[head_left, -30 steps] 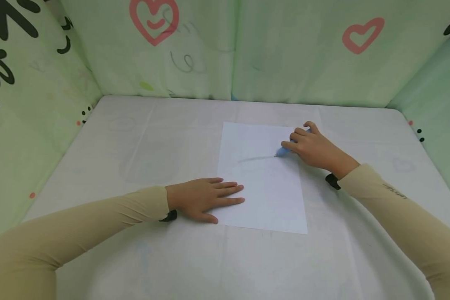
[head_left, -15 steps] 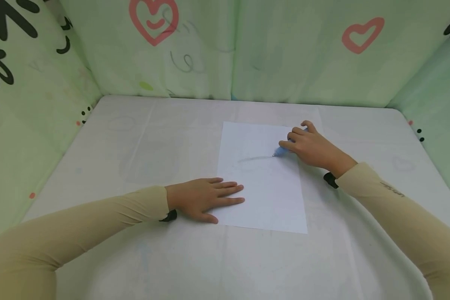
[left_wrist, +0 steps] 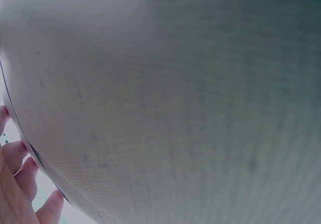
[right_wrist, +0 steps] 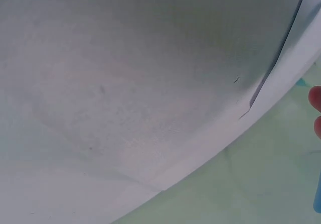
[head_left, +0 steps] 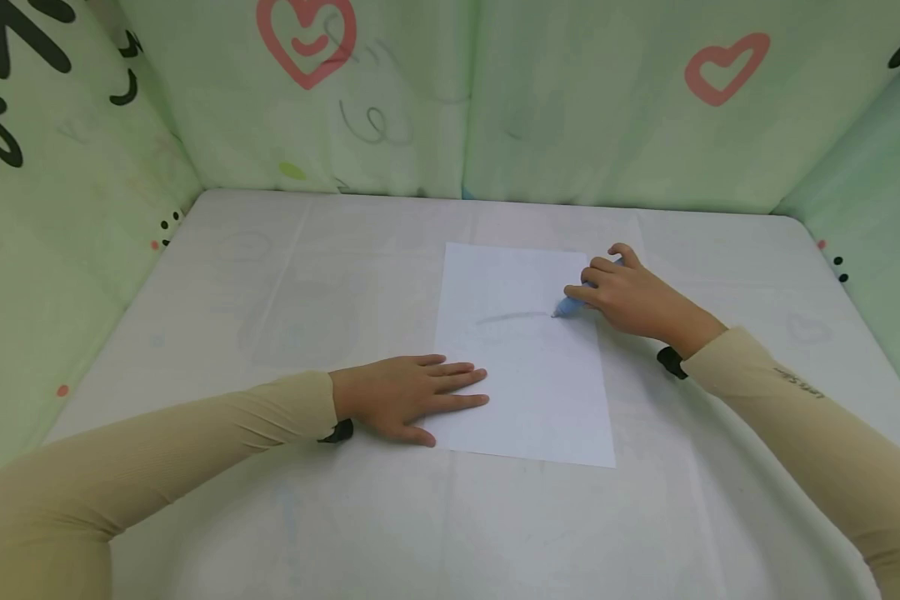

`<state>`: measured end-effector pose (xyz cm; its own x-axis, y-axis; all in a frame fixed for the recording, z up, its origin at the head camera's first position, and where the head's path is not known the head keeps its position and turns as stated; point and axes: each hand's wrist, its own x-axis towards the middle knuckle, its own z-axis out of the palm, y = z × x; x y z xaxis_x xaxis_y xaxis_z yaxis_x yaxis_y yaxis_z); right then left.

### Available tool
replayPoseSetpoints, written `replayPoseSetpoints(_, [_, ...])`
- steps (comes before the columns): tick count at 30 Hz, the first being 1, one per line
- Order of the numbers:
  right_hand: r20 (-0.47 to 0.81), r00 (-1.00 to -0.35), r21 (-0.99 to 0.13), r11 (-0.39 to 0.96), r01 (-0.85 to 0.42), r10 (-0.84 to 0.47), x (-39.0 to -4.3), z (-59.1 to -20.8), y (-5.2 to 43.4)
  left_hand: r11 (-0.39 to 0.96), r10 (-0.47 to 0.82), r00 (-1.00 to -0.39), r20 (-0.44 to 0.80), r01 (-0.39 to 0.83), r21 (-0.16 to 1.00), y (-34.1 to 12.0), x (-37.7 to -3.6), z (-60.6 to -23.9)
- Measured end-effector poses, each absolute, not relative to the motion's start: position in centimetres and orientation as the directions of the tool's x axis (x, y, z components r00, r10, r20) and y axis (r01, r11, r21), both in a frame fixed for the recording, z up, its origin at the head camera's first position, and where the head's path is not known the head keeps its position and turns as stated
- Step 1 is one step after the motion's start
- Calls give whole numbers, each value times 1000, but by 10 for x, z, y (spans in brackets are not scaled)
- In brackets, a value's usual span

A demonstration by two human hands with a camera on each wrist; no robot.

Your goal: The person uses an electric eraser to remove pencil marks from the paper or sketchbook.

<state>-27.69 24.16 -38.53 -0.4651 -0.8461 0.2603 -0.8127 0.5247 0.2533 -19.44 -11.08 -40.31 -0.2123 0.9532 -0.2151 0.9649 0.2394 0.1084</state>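
Observation:
A white sheet of paper [head_left: 528, 383] lies on the table, with a thin grey curved line [head_left: 513, 317] across its upper half. My left hand [head_left: 408, 400] rests flat on the sheet's left edge, fingers spread. Near the upper right edge, my right hand [head_left: 630, 296] grips a thick blue pen [head_left: 567, 307], its tip at the paper just past the line's right end. Left fingers [left_wrist: 20, 184] show at the lower left of the left wrist view. In the right wrist view only two fingertips [right_wrist: 315, 98] and a bit of the pen appear at the right edge.
A white cloth covers the table [head_left: 330, 275]. Green curtains [head_left: 570, 100] with printed hearts and black shapes stand behind it and along both sides. A dark wrist device [head_left: 671, 362] shows under the right cuff, another [head_left: 337, 432] under the left.
The right hand and pen shifted slightly left, then back right, with the tip now a little lower on the paper. The left hand stays in place.

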Motion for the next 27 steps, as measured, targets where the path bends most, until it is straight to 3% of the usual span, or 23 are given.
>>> replayPoseSetpoints(21, [260, -450, 248, 510, -824, -854, -279, -385, 239, 253, 949, -222, -225, 960, 121, -111, -194, -401])
replayPoseSetpoints(27, [226, -472, 256, 519, -815, -852, -283, -384, 231, 244, 955, -214, -205, 961, 133, -111, -194, -402])
